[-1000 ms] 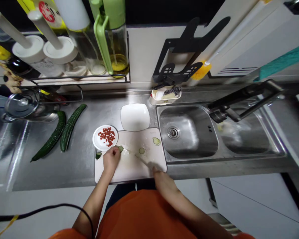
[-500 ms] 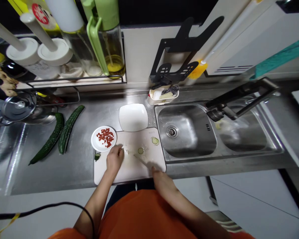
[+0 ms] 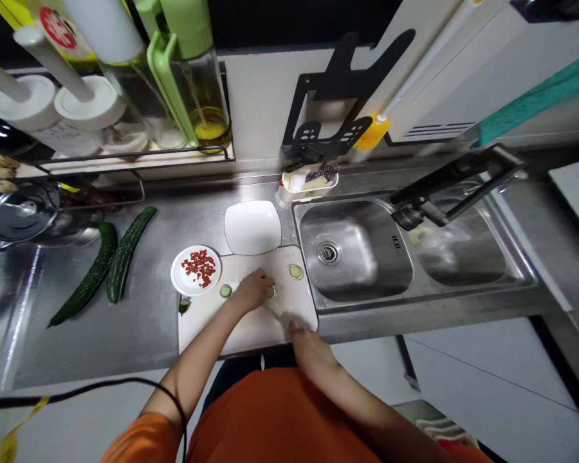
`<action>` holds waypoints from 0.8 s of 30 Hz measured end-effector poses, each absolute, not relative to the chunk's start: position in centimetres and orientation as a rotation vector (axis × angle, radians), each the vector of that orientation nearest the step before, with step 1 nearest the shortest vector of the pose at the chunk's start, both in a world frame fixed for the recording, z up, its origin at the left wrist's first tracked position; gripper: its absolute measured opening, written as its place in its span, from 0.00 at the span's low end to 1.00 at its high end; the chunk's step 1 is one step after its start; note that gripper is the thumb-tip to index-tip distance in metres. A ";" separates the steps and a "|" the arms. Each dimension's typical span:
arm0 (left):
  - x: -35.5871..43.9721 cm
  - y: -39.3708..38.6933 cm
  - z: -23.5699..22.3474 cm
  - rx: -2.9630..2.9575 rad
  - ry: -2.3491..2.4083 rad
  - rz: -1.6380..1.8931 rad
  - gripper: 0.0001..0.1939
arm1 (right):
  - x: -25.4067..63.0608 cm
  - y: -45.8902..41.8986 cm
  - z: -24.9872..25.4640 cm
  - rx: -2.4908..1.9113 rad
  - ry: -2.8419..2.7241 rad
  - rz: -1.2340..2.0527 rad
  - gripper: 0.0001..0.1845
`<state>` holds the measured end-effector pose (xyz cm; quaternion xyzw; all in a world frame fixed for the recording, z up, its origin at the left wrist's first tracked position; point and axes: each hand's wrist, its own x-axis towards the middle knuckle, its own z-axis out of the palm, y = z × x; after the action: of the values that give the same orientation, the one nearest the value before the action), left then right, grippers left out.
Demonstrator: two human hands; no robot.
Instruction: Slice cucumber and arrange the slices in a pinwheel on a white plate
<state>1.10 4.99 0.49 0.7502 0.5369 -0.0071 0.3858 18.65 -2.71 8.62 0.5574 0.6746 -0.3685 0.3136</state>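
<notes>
My left hand (image 3: 253, 291) reaches over the white cutting board (image 3: 202, 331), its fingers bent and closed at the edge of a thin cucumber slice (image 3: 270, 292). In my right hand (image 3: 311, 347) is a knife (image 3: 274, 314), its blade low over the board and pointing left. Another cucumber piece (image 3: 225, 290) lies left of my left hand. A dark green cucumber end (image 3: 184, 305) rests at the board's left edge. Pale green slices (image 3: 296, 271) lie near the upper right corner. A round white plate (image 3: 176, 273) with chopped red bits overlaps the board's upper left corner.
A square white plate (image 3: 252, 226) stands behind the board. Two whole cucumbers (image 3: 128, 254) lie to the left. At right is a double steel sink (image 3: 357, 251) with a black faucet (image 3: 444, 186). A rack (image 3: 174, 154) of bottles and jars hangs above the counter.
My left hand has moved right from the board's left part to the cucumber slice, uncovering a cucumber piece there. My right hand stays with the knife. The view has shifted slightly.
</notes>
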 end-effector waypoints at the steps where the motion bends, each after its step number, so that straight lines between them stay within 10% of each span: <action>1: 1.2 5.2 0.5 1.934 1.350 -0.038 0.14 | 18.6 -2.7 8.7 1.472 1.777 -0.974 0.26; 24: 2.2 7.1 0.6 2.190 1.071 -0.164 0.08 | 18.8 -2.3 8.7 1.475 1.787 -1.003 0.24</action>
<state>2.20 7.07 0.59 0.8423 0.4118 -0.0630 0.3420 18.76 -2.33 8.67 0.5566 0.6743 -0.3785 0.3038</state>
